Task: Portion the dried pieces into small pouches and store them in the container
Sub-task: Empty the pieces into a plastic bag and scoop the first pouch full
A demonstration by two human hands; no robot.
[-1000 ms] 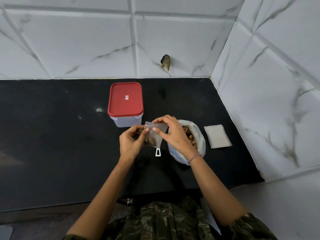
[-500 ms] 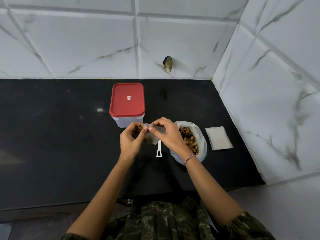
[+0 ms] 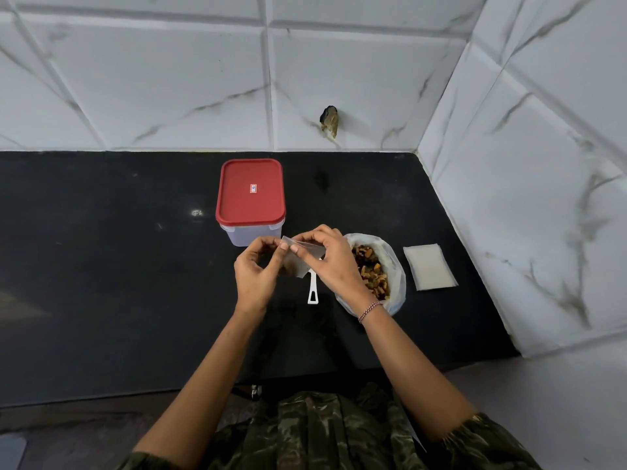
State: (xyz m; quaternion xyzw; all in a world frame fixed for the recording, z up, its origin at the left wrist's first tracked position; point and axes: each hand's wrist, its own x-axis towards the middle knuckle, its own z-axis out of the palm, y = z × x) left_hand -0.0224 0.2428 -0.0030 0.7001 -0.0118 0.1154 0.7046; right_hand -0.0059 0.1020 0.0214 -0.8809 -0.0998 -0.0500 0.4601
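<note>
While our left hand point(image 3: 254, 277) and right hand point(image 3: 335, 262) pinch the small clear plastic pouch point(image 3: 307, 247), brown dried pieces point(image 3: 289, 265) sit beneath them.

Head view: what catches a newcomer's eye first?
The red-lidded container stands mid-counter, lid on. Just in front, the left hand and right hand pinch a small clear pouch at its top edge. Right of them sits an open bag of brown dried pieces.

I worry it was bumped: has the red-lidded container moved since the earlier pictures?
No. The container stays where it was, judged against the dark wall mark behind it.
</note>
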